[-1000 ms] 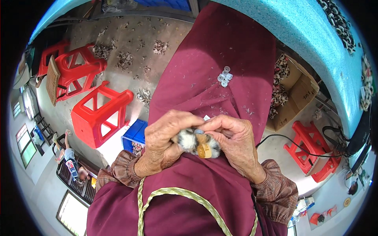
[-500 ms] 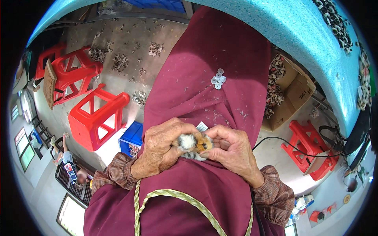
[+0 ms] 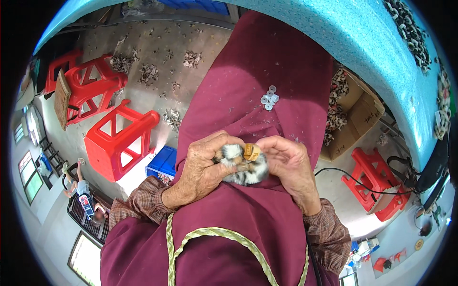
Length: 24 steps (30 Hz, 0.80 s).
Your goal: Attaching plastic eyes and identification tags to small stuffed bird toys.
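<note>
Plush piece (image 3: 255,174), furry and patched in white, tan and grey-black, held between the two hands just above the lap of a maroon apron (image 3: 224,124). A gold-coloured strip (image 3: 252,152), printed and curved, stands against its upper edge. The left hand (image 3: 202,167) grips the piece from its left side, the thumb laid across the front and the bent fingers behind the upper part. The right hand (image 3: 288,167) is curled at the right side of the piece, its index finger beside the strip; whether its fingertips are closed on the strip or on the fur cannot be told. Both forearms wear brown checked sleeves (image 3: 148,195).

Farther out on the apron, well apart from the hands, lies a small cluster of translucent white discs (image 3: 269,98). Along the upper right curves a speckled blue tabletop (image 3: 329,31), bearing a heap of small black and white parts (image 3: 410,35) near its far side. Beneath its edge stands an open cardboard box (image 3: 360,121) containing patterned fabric pieces (image 3: 338,119). To the left, a blue crate (image 3: 162,157) stands near a red stool (image 3: 102,152) on its side, and fabric scraps (image 3: 149,74) lie scattered on the floor (image 3: 162,43).
</note>
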### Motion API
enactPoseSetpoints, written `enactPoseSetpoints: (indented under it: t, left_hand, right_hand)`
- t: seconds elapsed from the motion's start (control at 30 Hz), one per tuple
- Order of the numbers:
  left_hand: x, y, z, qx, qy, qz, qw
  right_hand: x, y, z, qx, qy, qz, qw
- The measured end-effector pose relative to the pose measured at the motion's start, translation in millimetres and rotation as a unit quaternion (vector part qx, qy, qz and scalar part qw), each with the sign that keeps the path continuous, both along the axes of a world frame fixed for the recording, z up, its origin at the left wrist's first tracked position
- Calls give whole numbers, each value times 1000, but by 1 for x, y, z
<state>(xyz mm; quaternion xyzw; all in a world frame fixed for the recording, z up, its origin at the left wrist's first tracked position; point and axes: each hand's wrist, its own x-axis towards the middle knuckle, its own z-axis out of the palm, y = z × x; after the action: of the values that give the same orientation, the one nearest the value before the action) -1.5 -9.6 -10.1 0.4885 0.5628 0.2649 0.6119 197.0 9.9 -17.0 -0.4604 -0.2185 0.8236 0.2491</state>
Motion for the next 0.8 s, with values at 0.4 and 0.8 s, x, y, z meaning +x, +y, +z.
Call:
enactPoseSetpoints:
  t: [0.4,0.8]
  left_hand:
    - [-12,9,0,-409,-393,82,820]
    - [2,12,5,-433,-333,159,823]
  right_hand:
    - [-15,4,-22,174,-65,-90,978]
    - [-30,14,-38,59,-10,-127,990]
